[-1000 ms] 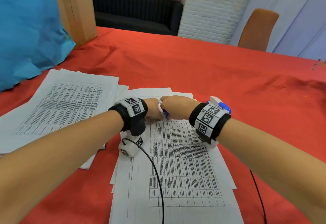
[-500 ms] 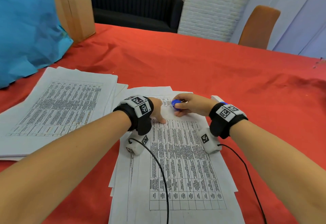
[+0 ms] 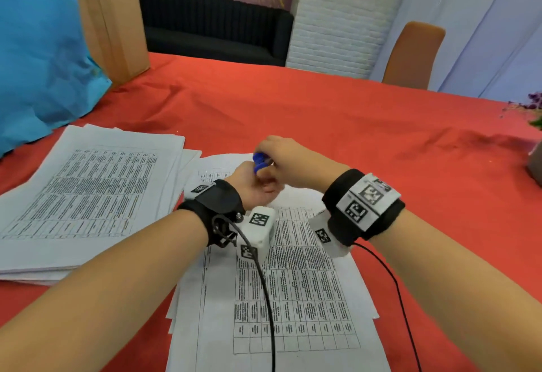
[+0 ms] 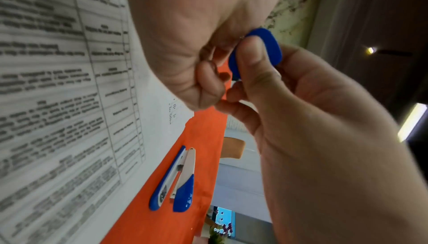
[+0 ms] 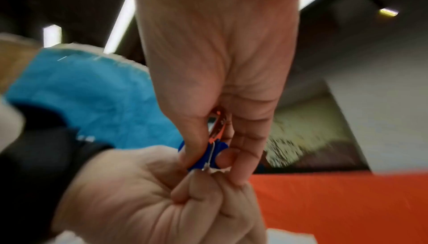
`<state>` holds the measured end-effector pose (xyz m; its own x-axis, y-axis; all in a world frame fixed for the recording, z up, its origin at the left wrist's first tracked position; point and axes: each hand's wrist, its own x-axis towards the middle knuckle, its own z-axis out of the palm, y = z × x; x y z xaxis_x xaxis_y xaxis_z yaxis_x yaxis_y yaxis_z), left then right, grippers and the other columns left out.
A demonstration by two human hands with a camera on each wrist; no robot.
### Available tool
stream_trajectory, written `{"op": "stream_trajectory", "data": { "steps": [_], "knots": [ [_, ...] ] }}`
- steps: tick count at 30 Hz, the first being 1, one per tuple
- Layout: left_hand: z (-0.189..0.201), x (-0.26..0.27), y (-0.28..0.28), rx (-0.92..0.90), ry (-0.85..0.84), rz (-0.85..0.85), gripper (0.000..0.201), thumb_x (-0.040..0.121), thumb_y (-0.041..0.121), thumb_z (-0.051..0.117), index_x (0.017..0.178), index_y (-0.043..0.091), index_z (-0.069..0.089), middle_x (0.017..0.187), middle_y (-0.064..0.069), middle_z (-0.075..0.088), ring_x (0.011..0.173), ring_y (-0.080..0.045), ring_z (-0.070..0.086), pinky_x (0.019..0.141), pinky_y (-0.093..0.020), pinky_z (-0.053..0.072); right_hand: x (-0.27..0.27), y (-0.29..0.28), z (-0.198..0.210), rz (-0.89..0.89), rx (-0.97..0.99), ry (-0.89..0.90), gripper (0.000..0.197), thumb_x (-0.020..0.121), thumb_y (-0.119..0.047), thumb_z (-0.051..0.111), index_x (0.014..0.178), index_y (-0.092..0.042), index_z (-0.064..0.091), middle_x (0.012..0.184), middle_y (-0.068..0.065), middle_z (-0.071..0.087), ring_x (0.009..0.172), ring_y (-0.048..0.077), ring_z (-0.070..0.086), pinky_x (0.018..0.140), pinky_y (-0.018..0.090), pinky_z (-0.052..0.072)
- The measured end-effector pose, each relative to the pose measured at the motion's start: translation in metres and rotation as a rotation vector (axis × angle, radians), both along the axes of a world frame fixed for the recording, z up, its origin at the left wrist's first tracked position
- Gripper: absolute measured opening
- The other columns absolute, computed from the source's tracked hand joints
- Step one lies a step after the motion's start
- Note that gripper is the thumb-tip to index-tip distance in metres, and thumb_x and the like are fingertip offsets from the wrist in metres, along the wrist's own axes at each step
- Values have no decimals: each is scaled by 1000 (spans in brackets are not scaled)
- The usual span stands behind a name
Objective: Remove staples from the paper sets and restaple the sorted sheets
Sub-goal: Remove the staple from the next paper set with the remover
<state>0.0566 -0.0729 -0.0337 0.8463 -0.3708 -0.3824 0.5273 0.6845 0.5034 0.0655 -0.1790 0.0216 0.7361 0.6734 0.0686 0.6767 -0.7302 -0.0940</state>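
Hands [image 3: 264, 176] now raised — remover [image 3: 259, 160] pinched

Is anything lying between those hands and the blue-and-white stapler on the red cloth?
Nothing visible does. In the left wrist view, only bare red cloth and the paper edge separate them from the stapler. However, the right hand and left hand both pinch the blue staple remover.
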Motion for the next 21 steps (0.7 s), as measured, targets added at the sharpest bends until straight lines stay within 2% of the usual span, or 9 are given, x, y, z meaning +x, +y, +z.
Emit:
{"op": "stream_trajectory", "data": {
  "steps": [3, 5, 7, 9, 11, 13, 16, 19, 21],
  "knots": [
    [-3, 4, -2, 24, 2, 33, 30, 85, 0, 26, 62, 15, 36, 36, 0, 31, 27, -10, 27, 31, -14, 20, -3, -3, 0, 13, -45, -34, 37, 87, -20, 65, 121, -7, 55, 115, 7, 50, 102, 20, 51, 72, 20, 30],
    [-8, 9, 0, 26, 17, 3, 34, 94, 2, 22, 67, 11, 41, 43, 0, 34, 33, -8, 28, 28, -19, 22, 3, -15, 2, -24, 162, 26, 39, 85, -20, 69, 120, -6, 57, 109, 5, 52, 87, 12, 55, 68, 15, 37],
    [-10, 12, 4, 31, 20, -19, 29, 96, 4, 27, 71, 11, 41, 52, -1, 38, 38, -9, 33, 30, -17, 26, 10, -30, 1, -99, 384, 139, 38, 85, -17, 71, 119, -5, 59, 107, 7, 57, 70, 3, 55, 60, 13, 49],
    [-10, 16, 9, 43, 13, 5, 28, 99, 10, 33, 72, 11, 41, 56, -3, 42, 39, -10, 40, 33, -15, 32, 16, -45, -9, -163, 491, 253, 35, 85, -14, 71, 117, -5, 60, 105, 12, 64, 64, 7, 59, 59, 14, 53],
    [-9, 17, 11, 101, 17, 35, 31, 101, 14, 34, 72, 9, 44, 56, -4, 48, 39, -10, 45, 35, -15, 36, 20, -56, -21, -193, 525, 326, 35, 85, -14, 71, 118, -7, 60, 103, 10, 66, 69, 12, 61, 64, 17, 54],
    [-8, 15, 11, 311, 1, 8, 33, 101, 14, 33, 71, 10, 46, 56, -3, 47, 36, -8, 44, 35, -14, 33, 22, -60, -28, -215, 421, 273, 37, 84, -15, 72, 119, -9, 61, 104, 7, 62, 81, 17, 61, 71, 22, 51],
    [-11, 14, 5, 892, -144, -158, 29, 98, 13, 43, 70, 8, 49, 60, -3, 42, 34, -8, 39, 36, -16, 28, 25, -59, -37, -197, 11, 137, 39, 83, -21, 72, 119, -10, 62, 110, 5, 58, 102, 23, 56, 78, 25, 38],
    [-9, 16, 0, 1466, -384, -334, 20, 85, 18, 65, 72, 6, 57, 60, -7, 51, 47, -18, 46, 49, -24, 38, 23, -51, -46, -145, -164, 152, 35, 85, -19, 68, 119, -12, 62, 116, 5, 57, 107, 22, 53, 77, 25, 35],
    [-5, 15, -2, 1636, -456, -445, 18, 81, 19, 70, 74, 6, 59, 60, -5, 55, 48, -17, 48, 48, -22, 38, 23, -45, -49, -107, -225, 124, 32, 85, -16, 66, 117, -11, 62, 117, 6, 56, 107, 24, 53, 77, 26, 38]
  ]
}}
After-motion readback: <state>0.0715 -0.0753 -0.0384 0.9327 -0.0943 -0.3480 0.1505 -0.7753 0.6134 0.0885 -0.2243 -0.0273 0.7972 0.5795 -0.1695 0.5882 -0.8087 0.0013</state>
